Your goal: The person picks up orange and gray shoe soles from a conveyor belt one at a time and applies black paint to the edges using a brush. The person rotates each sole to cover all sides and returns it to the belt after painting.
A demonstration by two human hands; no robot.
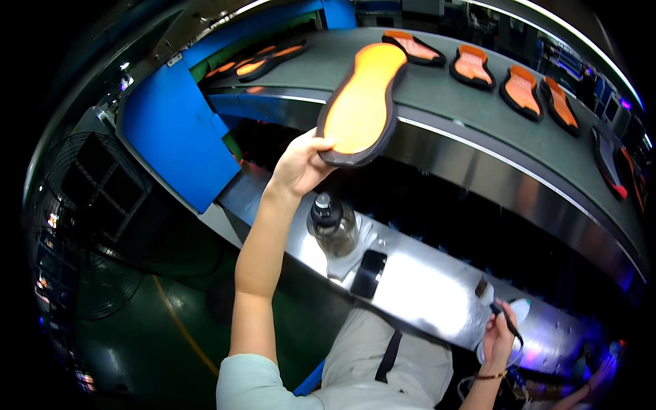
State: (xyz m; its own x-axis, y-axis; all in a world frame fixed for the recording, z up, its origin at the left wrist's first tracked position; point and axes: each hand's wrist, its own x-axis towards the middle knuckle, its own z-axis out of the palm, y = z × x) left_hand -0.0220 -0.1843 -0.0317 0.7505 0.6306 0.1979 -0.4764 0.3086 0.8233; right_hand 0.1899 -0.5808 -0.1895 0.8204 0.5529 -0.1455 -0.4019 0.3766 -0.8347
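My left hand (301, 164) grips the near end of a shoe sole (362, 102), orange on its upper face with a black rim. The thumb lies on the orange side, and the sole is held up in front of the conveyor belt (437, 102). Lower right, my right hand (500, 335) is closed around the handle of a brush (484, 290) with dark bristles and a whitish ferrule. The brush tip hovers over or rests on the metal ledge (430, 294); which, I cannot tell. Beside that hand is a white dish-like object (521, 309), partly hidden.
Several orange-and-black soles (471, 67) lie along the belt, with more near a blue machine housing (178, 130). A dark-capped bottle (333, 225) and a black phone (370, 273) sit on the ledge. A large fan (99, 205) stands left. Another person's arm (593, 383) appears lower right.
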